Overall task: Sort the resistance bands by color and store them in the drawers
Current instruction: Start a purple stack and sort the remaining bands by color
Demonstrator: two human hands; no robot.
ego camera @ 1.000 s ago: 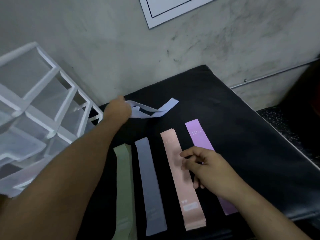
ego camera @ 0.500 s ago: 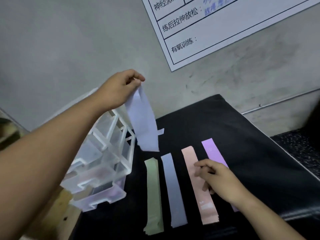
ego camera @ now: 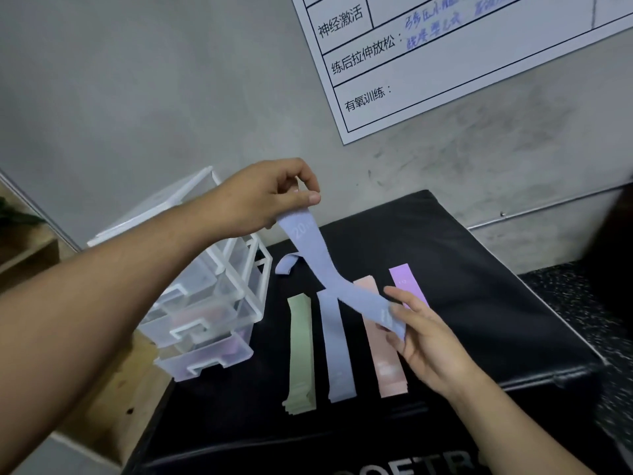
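Holding one blue band (ego camera: 317, 258) up off the mat, both hands on it. Left to right:

The clear drawer unit (ego camera: 219, 296) stands at the mat's left edge. Pinkish shapes show through its lower drawers; I can't tell what they are.

My left hand (ego camera: 263, 197) pinches the band's top end between thumb and fingers, raised above the drawer unit's near corner.

The band sags in a twisted diagonal down to my right hand (ego camera: 428, 337), whose fingers curl round the lower end. It looks light, thin and floppy, likely a bit stretchy and grippy. It won't break, but it twists and folds on itself. I judge the ends are the best hold, pulled taut to flatten it before laying it down.

A loose blue curl (ego camera: 284, 264) lies near the drawer unit.

Four sorted rows lie side by side on the black mat (ego camera: 496, 303): green stack (ego camera: 301, 351), blue stack (ego camera: 337, 354), pink stack (ego camera: 388, 368), purple band (ego camera: 406, 279). The held band crosses above the blue and pink rows.

My right hand hangs over the pink and purple rows, so a careless drop could skew them.

Nothing blocks the blue stack, and the drawer fronts are in easy reach.

A wall chart (ego camera: 479, 63) hangs up top, no concern.
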